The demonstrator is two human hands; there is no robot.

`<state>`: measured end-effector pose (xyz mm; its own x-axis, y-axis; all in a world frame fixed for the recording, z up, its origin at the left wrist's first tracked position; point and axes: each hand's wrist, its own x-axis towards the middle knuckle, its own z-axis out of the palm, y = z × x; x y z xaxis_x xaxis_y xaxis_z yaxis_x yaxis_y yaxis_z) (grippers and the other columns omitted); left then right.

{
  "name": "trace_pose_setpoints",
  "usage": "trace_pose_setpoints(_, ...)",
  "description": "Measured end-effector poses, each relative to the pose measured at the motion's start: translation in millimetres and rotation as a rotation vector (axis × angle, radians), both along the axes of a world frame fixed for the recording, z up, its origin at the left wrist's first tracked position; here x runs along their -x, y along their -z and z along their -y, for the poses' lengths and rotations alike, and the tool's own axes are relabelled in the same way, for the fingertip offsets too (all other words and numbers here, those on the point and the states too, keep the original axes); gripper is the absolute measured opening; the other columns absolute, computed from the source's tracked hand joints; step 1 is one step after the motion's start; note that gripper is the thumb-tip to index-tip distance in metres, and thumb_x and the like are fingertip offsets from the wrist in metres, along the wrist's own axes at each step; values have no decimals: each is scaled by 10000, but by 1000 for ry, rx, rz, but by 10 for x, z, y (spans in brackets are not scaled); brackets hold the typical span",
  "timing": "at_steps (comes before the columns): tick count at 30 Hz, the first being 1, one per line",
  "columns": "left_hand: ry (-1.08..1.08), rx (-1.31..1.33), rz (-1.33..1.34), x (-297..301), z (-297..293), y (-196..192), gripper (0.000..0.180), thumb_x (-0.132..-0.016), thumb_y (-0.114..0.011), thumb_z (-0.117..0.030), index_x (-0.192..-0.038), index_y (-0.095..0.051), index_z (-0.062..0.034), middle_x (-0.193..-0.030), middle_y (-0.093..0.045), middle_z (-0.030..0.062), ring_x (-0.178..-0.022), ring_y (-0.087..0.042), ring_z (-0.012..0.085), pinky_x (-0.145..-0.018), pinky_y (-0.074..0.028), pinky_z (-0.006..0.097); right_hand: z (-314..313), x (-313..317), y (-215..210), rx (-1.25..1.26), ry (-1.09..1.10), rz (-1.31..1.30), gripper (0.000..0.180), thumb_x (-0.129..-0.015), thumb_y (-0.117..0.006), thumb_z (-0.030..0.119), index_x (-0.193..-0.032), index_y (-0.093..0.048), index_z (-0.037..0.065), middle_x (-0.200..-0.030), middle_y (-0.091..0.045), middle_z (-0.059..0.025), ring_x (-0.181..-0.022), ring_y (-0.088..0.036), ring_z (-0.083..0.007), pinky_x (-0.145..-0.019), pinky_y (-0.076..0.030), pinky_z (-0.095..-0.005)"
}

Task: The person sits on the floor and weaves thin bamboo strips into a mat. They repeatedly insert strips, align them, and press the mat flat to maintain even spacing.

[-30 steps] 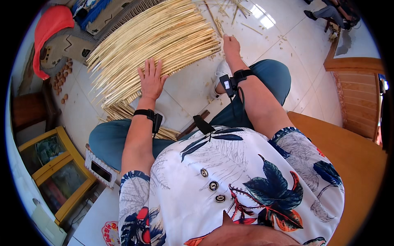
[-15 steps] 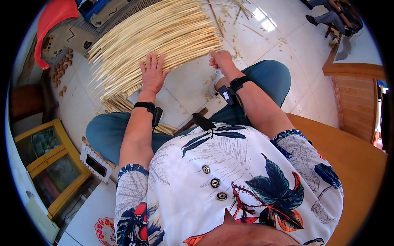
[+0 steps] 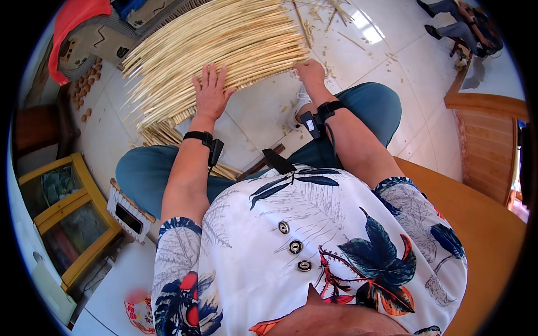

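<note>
A wide mat of pale, straight plant stalks (image 3: 216, 47), laid side by side, spreads in front of me. My left hand (image 3: 212, 96) lies flat on its near edge, fingers stretched out over the stalks. At the near right corner of the mat is my right hand (image 3: 311, 73), its fingers curled closed and turned down against the stalk ends. Whatever those fingers pinch is hidden. More stalks (image 3: 159, 135) hang or lie below the mat's near left corner, by my left knee.
Stalk scraps (image 3: 350, 42) litter the tiled floor beyond the right end. A patterned sofa (image 3: 89, 42) with a red cloth (image 3: 70, 28) stands far left, small round brown things (image 3: 84, 89) beside it. A yellow-framed cabinet (image 3: 67, 218) is at left; another person (image 3: 465, 25) sits far right.
My right hand has shifted slightly forward and turned, its fingers now down at the mat's corner. The left hand remains spread on the stalks. The whole view has shifted a little.
</note>
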<state>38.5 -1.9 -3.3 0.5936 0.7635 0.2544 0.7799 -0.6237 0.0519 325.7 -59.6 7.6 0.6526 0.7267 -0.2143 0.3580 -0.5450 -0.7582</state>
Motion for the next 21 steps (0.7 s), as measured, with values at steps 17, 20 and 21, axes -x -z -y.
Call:
trace_pose_setpoints(17,-49,25,-37,35,54,-50,646,-877,-390,-529,-1407,-245,-188,-1456,-208,116,-1362,-117,293,-1068,-72,555,-57,74,-179,30,-139,-146,216,-782,-652,225,-821,-589,22,-624,-616,-70,-457,-573,-145,-394,-439,-264)
trace_pose_setpoints(20,-45,24,-40,4,60,-86,646,-878,-389,-529,-1408,-244,-189,-1459,-199,116,-1362,-117,291,-1069,-70,552,-38,75,-219,-25,-129,-243,200,-804,-628,162,-872,-540,-4,-630,-600,-75,-436,-556,-123,-353,-418,-233)
trace_pose_setpoints(21,-49,24,-41,-3,62,-81,646,-878,-389,-530,-1408,-244,-190,-1459,-199,116,-1363,-118,291,-1070,-70,550,-28,71,-214,-46,-123,-261,211,-807,-623,155,-898,-528,-10,-644,-602,-81,-439,-560,-131,-355,-423,-237)
